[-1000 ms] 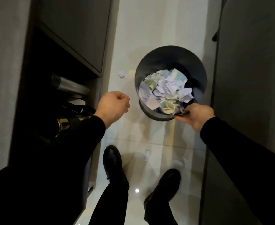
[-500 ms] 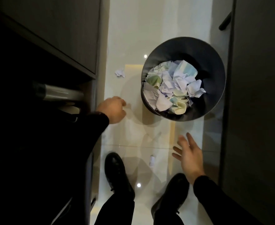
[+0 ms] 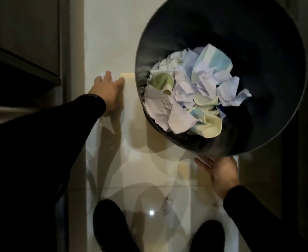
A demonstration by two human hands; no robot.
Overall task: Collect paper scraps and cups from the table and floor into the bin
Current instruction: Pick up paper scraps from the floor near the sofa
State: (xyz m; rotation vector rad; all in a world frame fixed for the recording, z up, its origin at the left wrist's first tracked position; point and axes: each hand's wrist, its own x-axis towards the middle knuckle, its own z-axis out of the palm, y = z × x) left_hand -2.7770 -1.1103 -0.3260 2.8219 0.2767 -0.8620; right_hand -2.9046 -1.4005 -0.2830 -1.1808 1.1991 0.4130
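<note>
- While the round matte-black bin fills 1 o'clock, crumpled white, blue and pale-green paper sits heaped inside.
- Left hand at the bin's 9 o'clock, fingers over a crumpled white scrap on the glossy tile floor; can't tell if it grips.
- Right hand just beside the bin's rim at 6 o'clock, palm up, fingers relaxed, empty.
- Small scrap at 6 o'clock, between black shoes.

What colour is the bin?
The bin is black, inside and out; the head view shows it best.

Paper scraps in bin; loose scrap on floor, left of bin
</note>
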